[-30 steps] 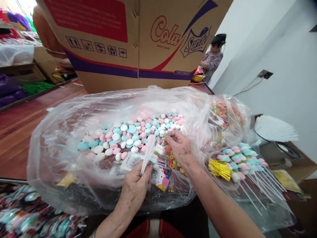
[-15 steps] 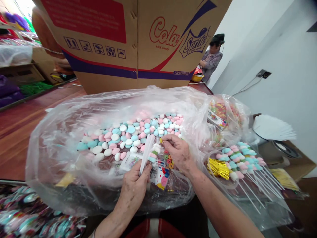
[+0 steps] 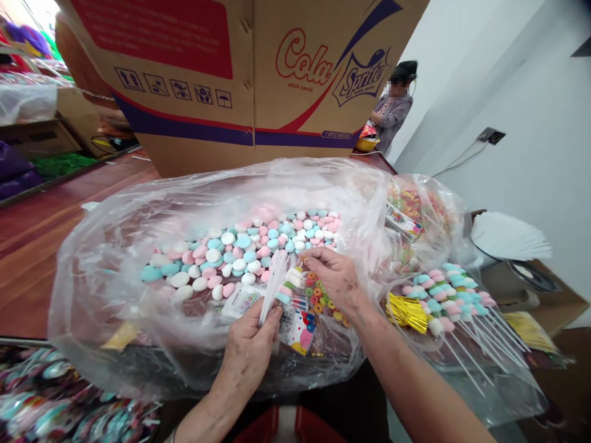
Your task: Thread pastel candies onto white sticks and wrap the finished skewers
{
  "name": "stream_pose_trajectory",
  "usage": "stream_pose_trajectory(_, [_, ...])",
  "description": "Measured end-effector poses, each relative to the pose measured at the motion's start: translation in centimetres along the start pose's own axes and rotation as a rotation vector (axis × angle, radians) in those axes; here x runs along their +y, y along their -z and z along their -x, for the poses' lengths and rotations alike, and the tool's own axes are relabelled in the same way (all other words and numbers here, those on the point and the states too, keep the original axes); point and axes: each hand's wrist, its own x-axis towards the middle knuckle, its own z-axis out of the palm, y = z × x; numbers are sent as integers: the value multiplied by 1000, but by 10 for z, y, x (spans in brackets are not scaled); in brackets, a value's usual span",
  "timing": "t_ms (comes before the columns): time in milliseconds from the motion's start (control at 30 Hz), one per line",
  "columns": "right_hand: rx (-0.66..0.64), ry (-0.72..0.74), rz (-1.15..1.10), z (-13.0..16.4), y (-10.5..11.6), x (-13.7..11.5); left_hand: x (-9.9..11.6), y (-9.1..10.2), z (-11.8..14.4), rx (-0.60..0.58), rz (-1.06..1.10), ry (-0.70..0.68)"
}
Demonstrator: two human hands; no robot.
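Crinkled clear plastic is forming a wide open bag across the bench, its mouth spread flat so that the pastel marshmallows inside are lying within easy reach of both hands. The left hand is closing its grip around a small bunch of white sticks, pinched low between thumb and fingers so the upper ends are fanning upward toward the other hand; held that way, one stick at a time is presenting itself. The right hand is hovering just beside the stick tips, its fingertips drawn together in a pinch on something small (too small to say whether it is a sweet or a stick end). Directly under that hand a heap of coloured ring candies is resting inside the bag, next to a printed card packet.

Off to the right, finished marshmallow skewers are lying in a second clear bag with sticks all pointing the same way, probably for tidy stacking, and gold twist ties are sitting just beside them. A large cardboard box is standing behind the bag. Farther back another person is busy at the far end of the bench.
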Motion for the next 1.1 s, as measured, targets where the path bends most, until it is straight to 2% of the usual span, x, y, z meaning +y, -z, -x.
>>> stream_pose_trajectory(133, [-14,15,96,10,-3,0,-4,-1,-1,-1,32,8])
stream_pose_trajectory(300, [29,-31,59,20,-10,2,-7,-1,0,-3,59,13])
stream_pose_trajectory(400, [43,125,213,24,-12,1,-4,0,1,-11,49,12])
stream_pose_trajectory(500, [-22,370,426,26,-11,-3,-3,1,1,-9,50,16])
stream_pose_trajectory(567, [-75,444,485,27,-10,-5,-4,0,1,-5,38,7])
stream_pose_trajectory(733, [-181,405,466,25,-5,-8,-8,-2,0,50,33,-5])
stream_pose_trajectory(800, [-173,343,510,18,2,-11,-8,-2,0,90,51,-2])
stream_pose_trajectory(900, [-91,256,842,-1,11,-18,-8,-2,1,106,62,-17])
stream_pose_trajectory(1000, [-209,216,1315,-21,13,-23,-7,-1,0,107,64,-28])
stream_pose_trajectory(1100, [-307,146,1533,-32,8,-21,-7,-1,0,103,90,-18])
